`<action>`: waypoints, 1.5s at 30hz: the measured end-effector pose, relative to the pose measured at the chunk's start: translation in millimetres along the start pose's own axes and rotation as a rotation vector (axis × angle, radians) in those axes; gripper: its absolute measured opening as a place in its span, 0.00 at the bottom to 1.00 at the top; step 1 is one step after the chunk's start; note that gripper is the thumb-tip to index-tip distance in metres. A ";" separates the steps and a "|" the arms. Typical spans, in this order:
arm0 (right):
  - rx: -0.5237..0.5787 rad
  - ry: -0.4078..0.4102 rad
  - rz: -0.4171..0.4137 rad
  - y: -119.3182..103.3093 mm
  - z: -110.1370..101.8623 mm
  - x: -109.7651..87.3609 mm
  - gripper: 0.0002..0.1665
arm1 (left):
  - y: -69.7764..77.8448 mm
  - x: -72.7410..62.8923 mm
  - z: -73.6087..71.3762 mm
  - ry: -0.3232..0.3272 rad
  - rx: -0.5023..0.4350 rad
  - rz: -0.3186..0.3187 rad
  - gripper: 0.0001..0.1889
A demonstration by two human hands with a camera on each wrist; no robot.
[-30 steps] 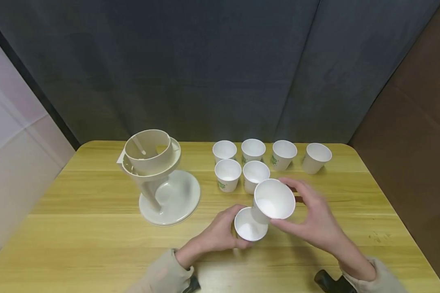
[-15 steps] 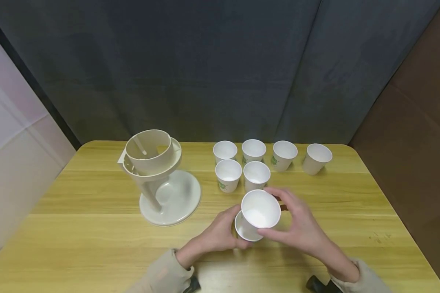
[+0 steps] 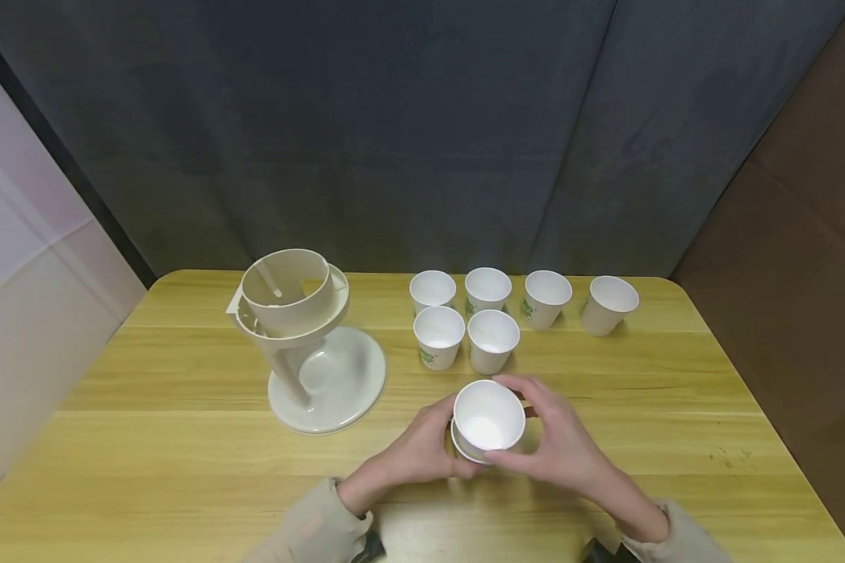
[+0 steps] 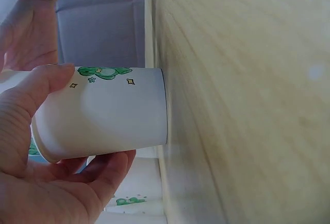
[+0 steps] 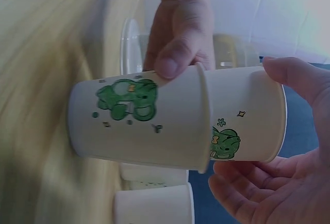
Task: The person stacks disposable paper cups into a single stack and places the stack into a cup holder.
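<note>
With thumb and fingers round its sides, my left hand (image 3: 422, 450) grips a white paper cup (image 4: 108, 113) whose base is at the tabletop. Green cartoon prints decorate this lower cup (image 5: 134, 131). My right hand (image 3: 563, 446) holds a second paper cup (image 3: 489, 422) by its sides near the rim. In the right wrist view this upper cup (image 5: 247, 110) is partly inside the lower one, with its rim end still well above the lower rim. From the head view it hides most of the lower cup's mouth.
Behind the hands stand several upright paper cups, among them a front one (image 3: 493, 336) and the far right one (image 3: 608, 305). A cream plastic stand (image 3: 289, 301) with a ring-shaped holder and round base (image 3: 352, 383) is to the left. A dark curtain (image 3: 408, 141) hangs behind the table.
My right hand has moved left and down with its cup, from beside the lower cup to over and partly into it. My left hand has kept its place on the lower cup.
</note>
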State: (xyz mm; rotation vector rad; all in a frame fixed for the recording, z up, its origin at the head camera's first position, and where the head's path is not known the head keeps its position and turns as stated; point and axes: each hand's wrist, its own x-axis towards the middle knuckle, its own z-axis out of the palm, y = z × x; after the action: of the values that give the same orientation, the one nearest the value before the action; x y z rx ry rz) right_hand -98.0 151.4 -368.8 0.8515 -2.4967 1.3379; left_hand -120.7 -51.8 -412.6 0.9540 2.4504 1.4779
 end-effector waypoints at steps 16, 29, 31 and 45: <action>0.015 -0.065 0.039 11.3 10.6 -5.3 0.44 | -1.6 -0.6 0.6 -0.009 -0.006 -0.019 0.37; 0.027 -0.099 0.046 18.2 12.4 -8.6 0.43 | -0.6 0.4 0.8 -0.024 -0.033 -0.004 0.36; 0.027 -0.102 0.047 19.2 12.5 -8.9 0.43 | -0.3 0.7 0.8 -0.028 -0.032 -0.013 0.36; 0.010 0.031 0.104 28.1 0.3 1.2 0.32 | -0.4 2.1 1.6 -0.029 -0.029 -0.024 0.35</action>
State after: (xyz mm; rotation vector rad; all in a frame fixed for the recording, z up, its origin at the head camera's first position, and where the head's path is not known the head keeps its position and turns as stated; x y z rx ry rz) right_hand -114.8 162.7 -388.2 0.7060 -2.5441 1.3855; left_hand -121.9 -49.5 -413.3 0.9304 2.4051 1.4766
